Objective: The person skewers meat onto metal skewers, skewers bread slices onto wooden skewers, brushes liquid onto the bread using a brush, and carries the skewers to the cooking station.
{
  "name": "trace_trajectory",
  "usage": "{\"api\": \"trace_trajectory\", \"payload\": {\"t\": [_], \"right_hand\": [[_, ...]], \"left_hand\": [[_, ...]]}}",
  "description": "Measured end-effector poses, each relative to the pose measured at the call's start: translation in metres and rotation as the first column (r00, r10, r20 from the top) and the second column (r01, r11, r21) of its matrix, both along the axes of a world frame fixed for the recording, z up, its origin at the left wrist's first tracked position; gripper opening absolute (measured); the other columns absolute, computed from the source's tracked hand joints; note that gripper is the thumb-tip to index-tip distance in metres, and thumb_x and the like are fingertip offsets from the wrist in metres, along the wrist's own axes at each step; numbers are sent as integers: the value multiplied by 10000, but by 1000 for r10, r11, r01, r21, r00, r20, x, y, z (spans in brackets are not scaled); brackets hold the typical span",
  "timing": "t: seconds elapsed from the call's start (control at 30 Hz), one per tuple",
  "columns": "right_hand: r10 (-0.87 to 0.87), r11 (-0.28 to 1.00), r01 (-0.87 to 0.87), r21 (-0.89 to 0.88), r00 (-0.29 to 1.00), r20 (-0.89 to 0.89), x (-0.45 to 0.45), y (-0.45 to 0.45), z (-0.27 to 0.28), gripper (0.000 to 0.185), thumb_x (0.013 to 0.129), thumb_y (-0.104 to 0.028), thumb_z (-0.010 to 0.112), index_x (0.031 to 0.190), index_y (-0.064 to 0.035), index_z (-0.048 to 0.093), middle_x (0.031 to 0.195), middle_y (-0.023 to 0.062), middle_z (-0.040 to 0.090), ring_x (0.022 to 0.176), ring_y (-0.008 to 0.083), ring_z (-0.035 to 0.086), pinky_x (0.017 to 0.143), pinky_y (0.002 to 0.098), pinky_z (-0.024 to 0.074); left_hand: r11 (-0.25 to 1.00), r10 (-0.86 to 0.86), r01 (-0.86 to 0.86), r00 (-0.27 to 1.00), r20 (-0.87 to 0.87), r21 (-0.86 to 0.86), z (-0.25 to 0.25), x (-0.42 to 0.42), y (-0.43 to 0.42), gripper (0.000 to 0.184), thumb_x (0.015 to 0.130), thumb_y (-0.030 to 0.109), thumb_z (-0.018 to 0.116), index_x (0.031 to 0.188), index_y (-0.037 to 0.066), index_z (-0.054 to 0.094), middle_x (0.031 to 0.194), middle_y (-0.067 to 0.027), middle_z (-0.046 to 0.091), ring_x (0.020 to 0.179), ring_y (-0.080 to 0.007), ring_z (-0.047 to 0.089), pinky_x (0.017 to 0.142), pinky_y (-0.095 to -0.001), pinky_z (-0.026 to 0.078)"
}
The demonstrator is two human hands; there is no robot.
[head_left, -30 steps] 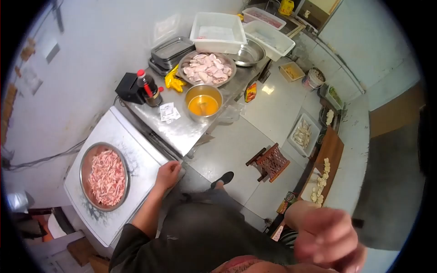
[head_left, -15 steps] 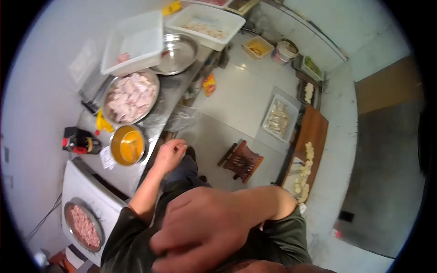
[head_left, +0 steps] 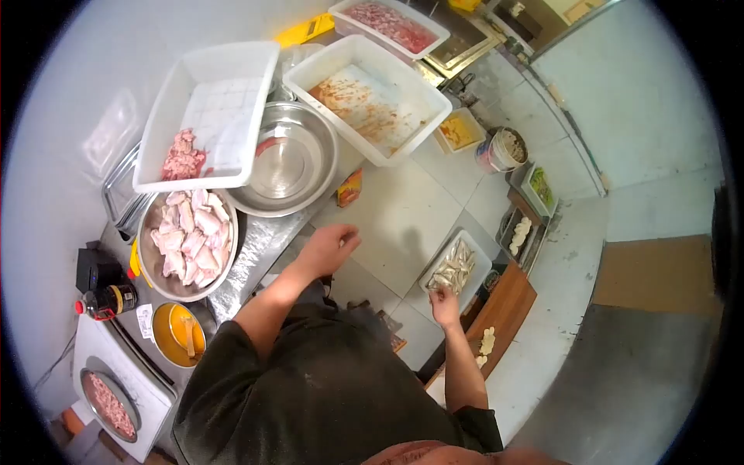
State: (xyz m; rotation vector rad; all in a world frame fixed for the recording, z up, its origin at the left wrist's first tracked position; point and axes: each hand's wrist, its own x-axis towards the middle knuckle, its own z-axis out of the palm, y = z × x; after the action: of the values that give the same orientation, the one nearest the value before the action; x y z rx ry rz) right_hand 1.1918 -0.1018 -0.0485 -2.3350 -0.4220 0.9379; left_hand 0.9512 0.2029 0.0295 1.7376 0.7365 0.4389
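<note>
My left hand (head_left: pixel 328 249) hangs in front of the counter's edge, fingers curled in, and no object shows in it. My right hand (head_left: pixel 445 307) reaches out to the right, its fingers bunched together at the near edge of a white tray of small silvery fish (head_left: pixel 456 265). Whether it touches the tray or pinches anything is hidden. Nearest my left hand on the counter are a wide steel basin (head_left: pixel 306 174) and a steel bowl of raw chicken pieces (head_left: pixel 190 246). A steel pot of yellow liquid (head_left: pixel 174 341) has a utensil in it.
White tubs (head_left: pixel 217 85) (head_left: pixel 372 93) stand at the back, one with some raw meat in a corner. A dark bottle (head_left: pixel 112 301) and a dish of minced meat (head_left: pixel 108 403) are at left. A wooden board (head_left: pixel 504 310) holds pale rounds; a bucket (head_left: pixel 502 151) stands beyond.
My right hand has gone from close before my body out to the fish tray. My left hand has moved forward and right in view. The view itself has shifted.
</note>
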Motion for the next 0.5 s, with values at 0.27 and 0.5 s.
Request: {"api": "trace_trajectory", "payload": {"t": [0.27, 0.5], "right_hand": [[-12, 913, -172, -370, 895, -447, 29, -217, -174, 308, 898, -287, 558, 1097, -66, 641, 929, 118, 668, 805, 284, 642, 684, 463, 503], [109, 988, -108, -114, 994, -1, 142, -84, -220, 320, 885, -304, 562, 790, -14, 658, 661, 87, 643, 580, 172, 600, 545, 326, 472]], "left_hand": [[982, 185, -178, 975, -125, 66, 11, 54, 61, 241, 856, 148, 640, 1023, -24, 628, 949, -189, 657, 833, -274, 660, 741, -328, 523], [948, 316, -315, 924, -217, 41, 5, 130, 67, 231, 889, 133, 629, 1054, -29, 629, 845, -77, 667, 773, -112, 600, 730, -256, 487]]}}
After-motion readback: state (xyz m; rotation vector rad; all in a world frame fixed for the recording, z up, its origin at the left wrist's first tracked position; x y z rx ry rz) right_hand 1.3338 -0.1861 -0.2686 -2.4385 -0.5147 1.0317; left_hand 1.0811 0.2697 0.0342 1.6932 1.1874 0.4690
